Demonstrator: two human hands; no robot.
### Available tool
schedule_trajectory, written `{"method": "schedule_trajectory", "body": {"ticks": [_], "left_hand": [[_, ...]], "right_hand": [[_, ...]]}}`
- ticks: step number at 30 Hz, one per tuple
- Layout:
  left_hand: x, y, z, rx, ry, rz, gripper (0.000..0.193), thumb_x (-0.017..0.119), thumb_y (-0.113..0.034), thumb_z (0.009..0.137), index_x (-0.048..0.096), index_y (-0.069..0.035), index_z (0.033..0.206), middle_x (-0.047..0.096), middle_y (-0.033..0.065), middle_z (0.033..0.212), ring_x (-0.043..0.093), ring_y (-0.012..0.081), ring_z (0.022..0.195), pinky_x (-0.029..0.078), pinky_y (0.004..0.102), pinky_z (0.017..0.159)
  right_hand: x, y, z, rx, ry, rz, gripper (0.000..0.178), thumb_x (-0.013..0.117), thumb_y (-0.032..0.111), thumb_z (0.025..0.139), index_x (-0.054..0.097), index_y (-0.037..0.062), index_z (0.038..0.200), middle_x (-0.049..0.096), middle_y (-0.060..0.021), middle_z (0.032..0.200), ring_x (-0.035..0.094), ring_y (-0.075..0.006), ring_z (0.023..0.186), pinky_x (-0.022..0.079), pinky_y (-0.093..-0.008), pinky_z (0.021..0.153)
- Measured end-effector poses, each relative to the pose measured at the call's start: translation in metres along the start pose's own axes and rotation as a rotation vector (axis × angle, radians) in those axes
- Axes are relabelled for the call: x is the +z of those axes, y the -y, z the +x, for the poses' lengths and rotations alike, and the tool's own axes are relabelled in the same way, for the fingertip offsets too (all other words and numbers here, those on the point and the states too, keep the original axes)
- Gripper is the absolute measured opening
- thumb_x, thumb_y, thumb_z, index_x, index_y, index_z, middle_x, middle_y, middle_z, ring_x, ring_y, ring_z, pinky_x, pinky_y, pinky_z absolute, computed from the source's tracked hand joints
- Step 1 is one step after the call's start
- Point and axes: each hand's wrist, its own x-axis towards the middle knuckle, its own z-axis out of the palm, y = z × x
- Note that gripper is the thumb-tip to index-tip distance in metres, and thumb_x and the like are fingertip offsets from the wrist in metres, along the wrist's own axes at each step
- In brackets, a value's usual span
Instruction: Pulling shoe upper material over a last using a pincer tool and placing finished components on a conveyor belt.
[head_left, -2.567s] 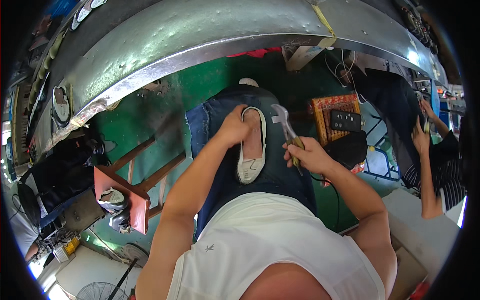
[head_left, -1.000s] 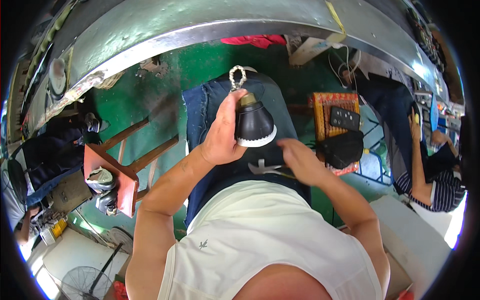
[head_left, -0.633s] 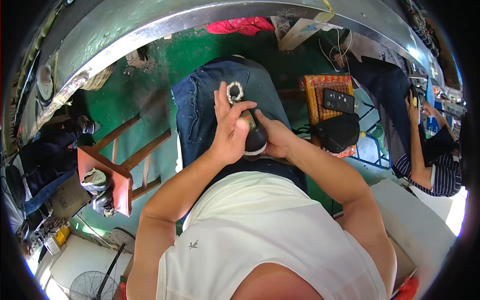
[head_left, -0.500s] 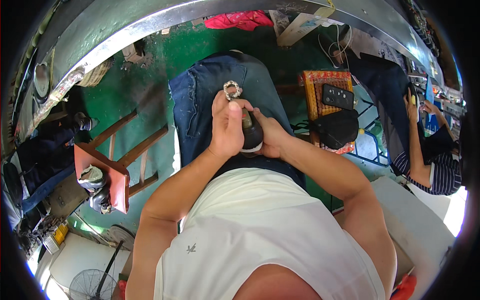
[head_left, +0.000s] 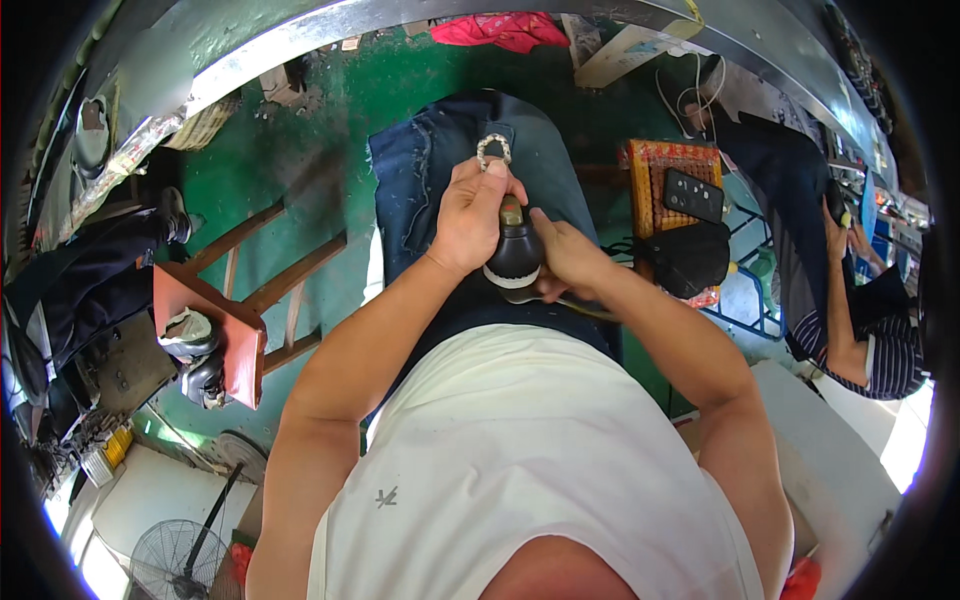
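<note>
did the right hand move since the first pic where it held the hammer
Yes, to the left: judged against the orange-framed seat, the right hand is now farther from it, at the black rounded piece.

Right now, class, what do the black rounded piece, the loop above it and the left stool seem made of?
Black piece: leather or plastic, perhaps; smooth with a soft sheen. Loop: probably braided cord, pale and knobbly. Stool: likely wood; dull brown straight bars, evenly reddish top perhaps painted.
</note>
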Motion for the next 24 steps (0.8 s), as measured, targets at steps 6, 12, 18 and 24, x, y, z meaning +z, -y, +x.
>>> {"method": "schedule_trajectory", "body": {"ticks": [6,12,18,24], "left_hand": [[0.001,0.013,0.012,-0.146,-0.017,-0.13,0.055,0.038,-0.036,0.109,0.071,-0.005,0.078,0.063,0.0079,0.092,0.052,0.0243,0.103,0.037,0.0373,0.1],[0.006,0.02,0.034,-0.176,-0.058,-0.248,0.051,0.038,-0.036,0.109,0.068,-0.002,0.085,0.062,0.0076,0.086,0.056,0.0245,0.095,0.043,0.0349,0.092],[-0.01,-0.008,0.044,-0.034,-0.124,-0.027,0.049,0.037,-0.038,0.109,0.065,-0.002,0.09,0.064,0.0129,0.084,0.059,0.0237,0.081,0.048,0.0401,0.078],[-0.025,0.047,0.027,-0.084,0.239,-0.9,0.052,0.051,-0.015,0.095,0.05,-0.004,0.146,0.013,0.0147,0.167,0.022,0.0262,0.152,0.017,0.0375,0.124]], "right_hand": [[-0.021,0.029,-0.028,-1.322,-0.168,-0.847,0.064,0.07,0.044,0.09,0.052,0.0016,0.135,0.056,-0.0234,0.134,0.061,-0.0415,0.117,0.052,-0.0469,0.097],[-0.017,0.046,-0.02,-1.29,-0.164,-1.119,0.09,0.086,0.039,0.073,0.044,0.0009,0.142,0.048,-0.0232,0.146,0.054,-0.0392,0.129,0.052,-0.0438,0.099],[-0.003,0.075,-0.04,-1.288,-0.235,-1.315,0.09,0.079,0.04,0.079,0.036,-0.0083,0.141,0.046,-0.0291,0.145,0.06,-0.0426,0.118,0.056,-0.0439,0.088],[-0.012,0.082,-0.042,-1.112,-0.209,-1.33,0.084,0.082,0.035,0.076,0.038,-0.0076,0.134,0.05,-0.0295,0.131,0.065,-0.0446,0.104,0.058,-0.0468,0.081]]}}
